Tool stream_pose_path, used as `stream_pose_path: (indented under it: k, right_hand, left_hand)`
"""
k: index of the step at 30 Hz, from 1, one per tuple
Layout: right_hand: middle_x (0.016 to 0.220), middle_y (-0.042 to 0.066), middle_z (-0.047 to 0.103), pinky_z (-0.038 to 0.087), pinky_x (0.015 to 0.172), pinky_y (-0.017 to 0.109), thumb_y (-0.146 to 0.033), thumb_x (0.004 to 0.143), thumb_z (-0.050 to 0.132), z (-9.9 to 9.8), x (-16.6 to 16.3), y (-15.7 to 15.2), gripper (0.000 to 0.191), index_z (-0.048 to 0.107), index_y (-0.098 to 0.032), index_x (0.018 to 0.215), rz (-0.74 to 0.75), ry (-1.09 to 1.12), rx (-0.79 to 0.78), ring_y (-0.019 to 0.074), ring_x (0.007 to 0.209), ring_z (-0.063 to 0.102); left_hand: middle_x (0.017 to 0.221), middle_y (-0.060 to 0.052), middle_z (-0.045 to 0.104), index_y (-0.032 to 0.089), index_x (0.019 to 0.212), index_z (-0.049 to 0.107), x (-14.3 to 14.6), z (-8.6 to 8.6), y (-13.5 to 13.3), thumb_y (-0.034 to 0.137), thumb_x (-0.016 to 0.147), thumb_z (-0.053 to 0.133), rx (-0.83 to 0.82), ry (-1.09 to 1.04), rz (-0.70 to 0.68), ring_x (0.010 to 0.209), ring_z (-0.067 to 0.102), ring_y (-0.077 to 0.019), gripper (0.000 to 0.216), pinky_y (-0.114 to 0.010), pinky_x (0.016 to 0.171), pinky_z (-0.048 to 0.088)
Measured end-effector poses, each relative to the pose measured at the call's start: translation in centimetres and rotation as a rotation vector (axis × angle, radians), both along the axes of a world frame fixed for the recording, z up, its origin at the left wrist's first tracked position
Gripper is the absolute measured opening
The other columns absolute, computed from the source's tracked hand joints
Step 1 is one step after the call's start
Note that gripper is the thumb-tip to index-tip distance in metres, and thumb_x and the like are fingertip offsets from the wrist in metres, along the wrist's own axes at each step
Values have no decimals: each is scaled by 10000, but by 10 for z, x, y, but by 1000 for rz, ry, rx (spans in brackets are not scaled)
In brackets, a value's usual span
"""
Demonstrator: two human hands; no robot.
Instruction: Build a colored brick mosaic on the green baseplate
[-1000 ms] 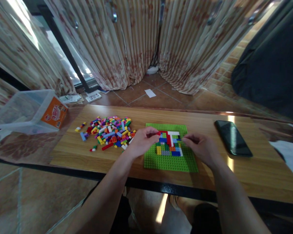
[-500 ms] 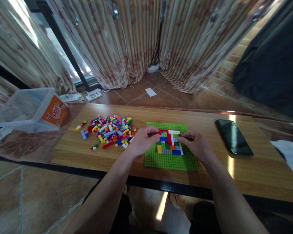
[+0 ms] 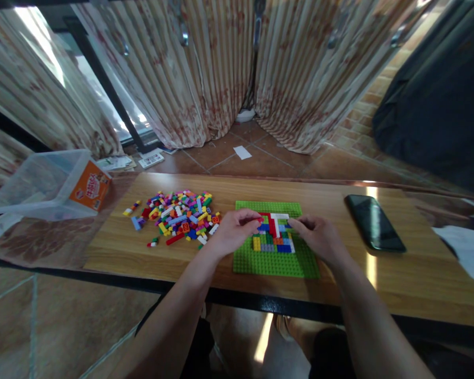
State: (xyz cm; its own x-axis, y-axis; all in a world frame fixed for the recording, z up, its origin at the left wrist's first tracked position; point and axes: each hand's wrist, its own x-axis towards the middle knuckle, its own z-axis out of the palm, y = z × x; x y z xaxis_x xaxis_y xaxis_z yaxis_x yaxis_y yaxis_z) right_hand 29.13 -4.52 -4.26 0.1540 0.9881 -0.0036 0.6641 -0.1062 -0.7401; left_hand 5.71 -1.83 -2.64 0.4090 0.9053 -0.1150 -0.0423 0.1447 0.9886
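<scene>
A green baseplate [image 3: 274, 263] lies on the wooden table [image 3: 403, 273] and carries a patch of red, white, blue, yellow and orange bricks [image 3: 274, 231]. My left hand [image 3: 233, 231] rests at the patch's left edge, fingers curled, pinching a small red brick [image 3: 257, 220]. My right hand [image 3: 318, 234] sits at the patch's right edge with its fingertips pressed together against the bricks; what they hold, if anything, is hidden. A pile of loose coloured bricks [image 3: 179, 216] lies left of the plate.
A black phone [image 3: 373, 223] lies on the table's right side. A clear plastic tub with an orange label [image 3: 49, 184] stands at the far left. White cloth [image 3: 468, 252] at the right edge. Curtains [image 3: 221, 68] hang behind; tiled floor beyond.
My right hand has slid a little left, closer to the brick patch. My left hand stays at the patch's left edge. The view has shifted slightly.
</scene>
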Motion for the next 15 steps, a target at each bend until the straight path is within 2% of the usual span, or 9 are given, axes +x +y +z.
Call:
stream_pose_path:
  k: [4,7,10,15]
  right_hand:
    - [683,26,676,444,594,287,-494,857,580,9,-9,-4,343,688,-183,759,-19,142,170,169,630,608]
    - [854,44,723,507,712,309,-441,856,621,14,-26,-9,269,714,-193,902,112,295,217,185,770,656]
    - [966,53,728,524,768,335,-406,862,635,16,-41,-13,261,723,-215,1015,227,316,190,190,845,665]
    - [970,43,729,515,837,357,-346,869,629,15,-52,-14,178,747,-236,944,264,321,240,193,913,662]
  left_hand:
    - [746,-2,662,124,891,682,1,4,-1,230,788,682,-75,-26,-22,630,579,-71,147,-216,648,482]
    - [760,-8,663,127,928,676,2,6,-3,256,809,678,-110,-28,-54,632,589,-74,175,-225,657,490]
    - [780,-16,656,124,965,656,4,5,-4,277,834,661,-88,-17,-83,634,599,-80,201,-221,636,486]
    - [773,-8,626,126,947,606,6,2,-7,340,845,656,-64,-45,-139,618,594,-83,242,-227,618,485]
